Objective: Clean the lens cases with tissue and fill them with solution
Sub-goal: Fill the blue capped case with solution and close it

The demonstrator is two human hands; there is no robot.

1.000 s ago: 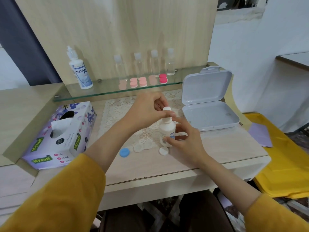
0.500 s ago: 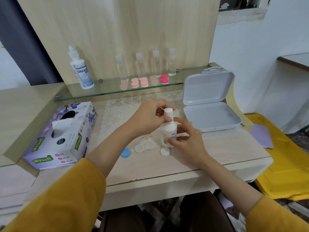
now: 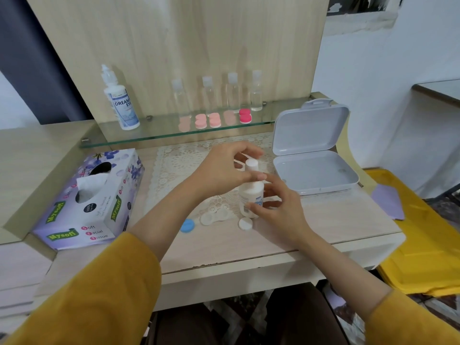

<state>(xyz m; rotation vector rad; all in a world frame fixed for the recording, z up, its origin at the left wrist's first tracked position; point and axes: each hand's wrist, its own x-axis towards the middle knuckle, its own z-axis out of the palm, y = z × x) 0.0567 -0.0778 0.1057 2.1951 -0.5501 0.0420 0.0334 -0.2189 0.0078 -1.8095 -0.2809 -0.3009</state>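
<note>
Head view looks down on a pale wooden desk (image 3: 331,220) with both forearms in mustard sleeves reaching in. The right hand (image 3: 281,212) grips a small white bottle (image 3: 250,195) round its lower body, thumb in front and fingers curled behind, and the bottle stands upright with its base on or just above the desk at the near edge of a lace mat (image 3: 179,168). The left hand (image 3: 224,170) comes over from the left and pinches the cap (image 3: 252,165) on top of the bottle between thumb and fingertips; whether the cap is loose or tight cannot be told.

Just left of the bottle's base lies a white lens case (image 3: 214,217), both wells open and facing up. A white lid (image 3: 245,224) lies just in front of the bottle, and a blue lid (image 3: 187,225) lies to the left of the case, partly behind the left forearm.

A tissue box (image 3: 84,202) sits at the left of the desk with a tissue sticking up from its slot. A grey box (image 3: 313,155) stands open at the right rear. On the glass shelf (image 3: 149,138) behind are a large bottle (image 3: 120,103), four small clear bottles (image 3: 232,92) in a row, and pink cases (image 3: 207,120) in front of them, with a red case (image 3: 245,115) at the right end. A yellow tray (image 3: 428,245) lies off to the right with a purple cloth (image 3: 388,202) on its edge.
</note>
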